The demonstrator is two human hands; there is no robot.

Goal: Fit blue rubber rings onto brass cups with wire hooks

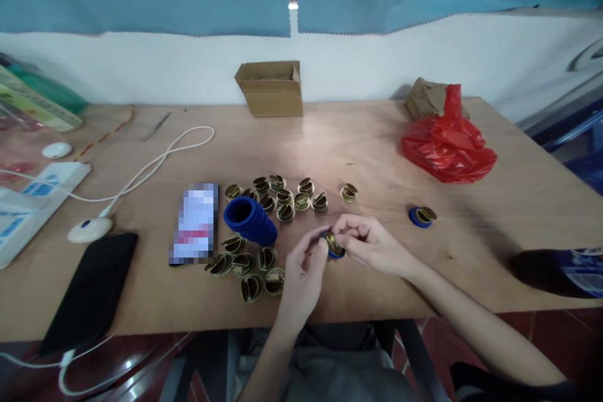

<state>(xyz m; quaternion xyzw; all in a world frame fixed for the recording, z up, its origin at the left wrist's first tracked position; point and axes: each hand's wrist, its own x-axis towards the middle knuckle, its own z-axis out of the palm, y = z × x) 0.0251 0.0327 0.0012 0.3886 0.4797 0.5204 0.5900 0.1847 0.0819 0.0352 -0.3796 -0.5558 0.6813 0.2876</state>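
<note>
Brass clip [332, 242] and blue ring [336, 254] pinched between my left hand [301, 270] and right hand [370, 242], both closed on it, at 6 o'clock on surface [471, 251]. I'd keep the clip square to the ring and press evenly.

We find no writing we can read here. The card [195, 223] lying on the surface [358, 157] is blurred out, and the blue marks on the white box [32, 201] at the left edge are too small to make out.
</note>
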